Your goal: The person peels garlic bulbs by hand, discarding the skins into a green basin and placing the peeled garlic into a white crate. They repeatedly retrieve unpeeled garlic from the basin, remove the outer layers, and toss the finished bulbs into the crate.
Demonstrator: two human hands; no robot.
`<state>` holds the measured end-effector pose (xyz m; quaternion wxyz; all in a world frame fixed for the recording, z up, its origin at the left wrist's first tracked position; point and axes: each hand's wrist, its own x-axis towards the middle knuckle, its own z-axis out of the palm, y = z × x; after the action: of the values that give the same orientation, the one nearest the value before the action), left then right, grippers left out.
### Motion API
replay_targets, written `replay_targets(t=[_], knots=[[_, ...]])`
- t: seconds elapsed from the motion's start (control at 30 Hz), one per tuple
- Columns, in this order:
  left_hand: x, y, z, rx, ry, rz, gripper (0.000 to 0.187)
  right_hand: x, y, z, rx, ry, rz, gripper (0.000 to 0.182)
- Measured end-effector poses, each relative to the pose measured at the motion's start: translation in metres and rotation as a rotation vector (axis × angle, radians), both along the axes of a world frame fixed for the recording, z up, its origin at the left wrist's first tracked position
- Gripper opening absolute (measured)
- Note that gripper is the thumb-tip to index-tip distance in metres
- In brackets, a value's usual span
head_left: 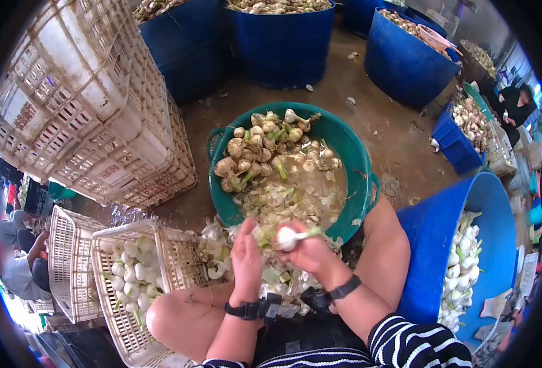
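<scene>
My right hand (312,254) is closed around a white garlic bulb (287,238) with a short green stem pointing right. Beside it, my left hand (247,254) is raised with its fingers stretched out and nothing visible in it. Both hands are over the near rim of a green tub (361,161). Unpeeled garlic bulbs (255,150) with brownish skins are heaped at the tub's far left, and wet peelings (295,202) float in murky water nearer to me. More peeled skins (280,279) lie beneath my hands, between my legs.
A white crate (155,236) holding clean garlic bulbs (137,276) stands at my left. On my right, a tilted blue barrel (427,236) contains more white garlic (464,264). Stacked crates (99,116) rise at far left. Blue tubs (281,46) line the back; other people sit at both sides.
</scene>
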<state>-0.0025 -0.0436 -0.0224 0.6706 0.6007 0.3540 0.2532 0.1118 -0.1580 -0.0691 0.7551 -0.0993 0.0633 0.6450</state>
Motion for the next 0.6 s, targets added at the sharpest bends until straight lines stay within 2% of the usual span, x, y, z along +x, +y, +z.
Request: replay_targets(t=[0.03, 0.07, 0.1, 0.17, 0.23, 0.3, 0.37, 0.4, 0.47, 0.5, 0.57, 0.6], knots=[[-0.001, 0.005, 0.003, -0.029, -0.047, 0.094, 0.041, 0.01, -0.003, 0.037, 0.102, 0.063, -0.064, 0.057], [-0.002, 0.011, 0.002, -0.062, -0.087, 0.194, 0.043, 0.026, -0.007, 0.063, 0.608, -0.159, -0.008, 0.068], [-0.003, 0.02, 0.001, -0.119, -0.101, 0.288, 0.035, 0.043, -0.009, 0.076, 0.758, -0.315, -0.033, 0.073], [-0.001, 0.027, -0.005, -0.334, -0.114, 0.445, 0.027, 0.065, 0.003, 0.074, 0.399, -0.482, -0.088, 0.067], [0.0, 0.025, -0.028, -0.402, -0.107, 0.392, 0.028, 0.089, 0.063, 0.038, -0.305, -1.072, 0.074, 0.057], [0.01, 0.017, -0.028, -0.425, -0.063, 0.405, 0.021, 0.118, 0.125, -0.044, -0.485, -1.627, 0.299, 0.053], [0.017, 0.016, -0.025, -0.479, -0.087, 0.4, 0.014, 0.124, 0.164, -0.113, -0.755, -2.135, 0.683, 0.055], [0.019, 0.019, -0.025, -0.503, -0.089, 0.404, 0.012, 0.116, 0.165, -0.125, -0.749, -2.132, 0.682, 0.055], [0.021, 0.029, -0.025, -0.465, -0.08, 0.397, 0.014, 0.09, 0.154, -0.144, -0.801, -2.538, 0.846, 0.056], [0.02, 0.031, -0.025, -0.435, -0.077, 0.394, 0.016, 0.09, 0.151, -0.151, -0.799, -2.531, 0.865, 0.056], [0.023, 0.036, -0.028, -0.452, -0.054, 0.408, 0.016, 0.098, 0.137, -0.159, -0.659, -2.073, 1.298, 0.051], [0.026, 0.037, -0.03, -0.404, 0.001, 0.378, 0.015, 0.101, 0.123, -0.162, -0.671, -2.068, 1.308, 0.051]])
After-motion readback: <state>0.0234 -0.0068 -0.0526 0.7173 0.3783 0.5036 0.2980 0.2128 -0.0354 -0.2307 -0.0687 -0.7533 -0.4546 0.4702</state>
